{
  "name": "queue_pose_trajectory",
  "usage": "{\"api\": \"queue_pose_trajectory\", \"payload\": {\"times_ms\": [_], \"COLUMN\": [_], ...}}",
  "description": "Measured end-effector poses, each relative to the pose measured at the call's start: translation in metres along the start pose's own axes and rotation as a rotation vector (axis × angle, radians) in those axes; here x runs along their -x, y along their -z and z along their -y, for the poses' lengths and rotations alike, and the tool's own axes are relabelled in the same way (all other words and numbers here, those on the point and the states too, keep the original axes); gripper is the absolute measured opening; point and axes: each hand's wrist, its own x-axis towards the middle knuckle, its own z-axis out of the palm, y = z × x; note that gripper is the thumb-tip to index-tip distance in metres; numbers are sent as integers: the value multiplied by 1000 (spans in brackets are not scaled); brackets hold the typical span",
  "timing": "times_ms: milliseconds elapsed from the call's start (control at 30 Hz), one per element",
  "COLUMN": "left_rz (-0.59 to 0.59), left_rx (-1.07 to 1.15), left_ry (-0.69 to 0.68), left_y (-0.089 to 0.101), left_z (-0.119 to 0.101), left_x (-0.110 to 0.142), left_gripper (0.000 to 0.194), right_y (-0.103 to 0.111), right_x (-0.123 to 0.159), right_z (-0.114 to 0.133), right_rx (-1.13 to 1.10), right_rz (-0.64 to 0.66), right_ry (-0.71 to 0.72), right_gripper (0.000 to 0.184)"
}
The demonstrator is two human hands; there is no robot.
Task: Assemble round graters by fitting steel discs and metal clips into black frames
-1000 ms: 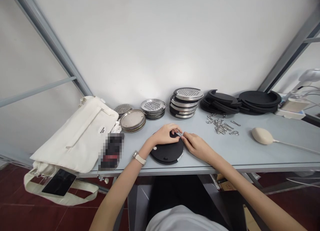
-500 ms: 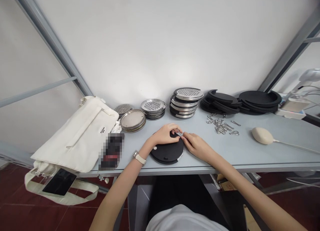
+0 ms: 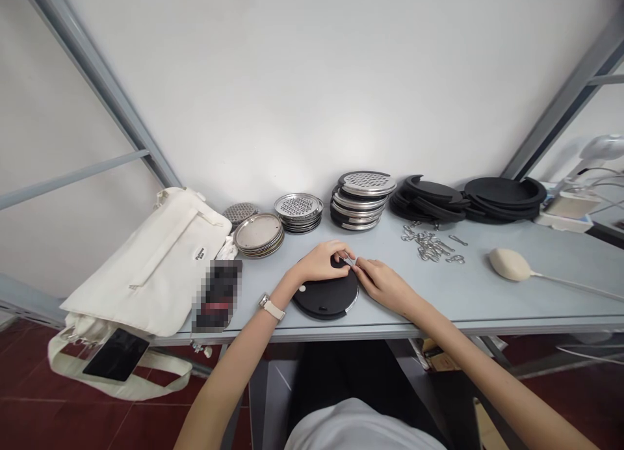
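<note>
Hardly moved since the earlier frame, with left hand (image 3: 324, 261) and right hand (image 3: 383, 282) in pinching grip on metal piece (image 3: 350, 261) at disc (image 3: 331, 297) edge on bench (image 3: 439, 297), risking slippage from uneven pressure.

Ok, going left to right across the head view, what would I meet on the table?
White bag, plain metal plates, black disc under the left hand, metal clips, cream corded object.

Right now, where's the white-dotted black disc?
Black disc: mid head view, near the table's front edge, partly under the left hand, right hand beside its upper-right rim.
</note>
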Motion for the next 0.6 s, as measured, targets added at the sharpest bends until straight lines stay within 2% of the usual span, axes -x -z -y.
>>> {"api": "queue_pose_trajectory", "payload": {"times_ms": [600], "left_rz": [7], "left_rx": [18], "left_ry": [14], "left_y": [0], "left_z": [-2], "left_x": [0], "left_gripper": [23], "right_y": [-2], "right_x": [0], "right_z": [-3], "right_rx": [-4], "right_rz": [-1], "right_ry": [-29], "right_gripper": [23]}}
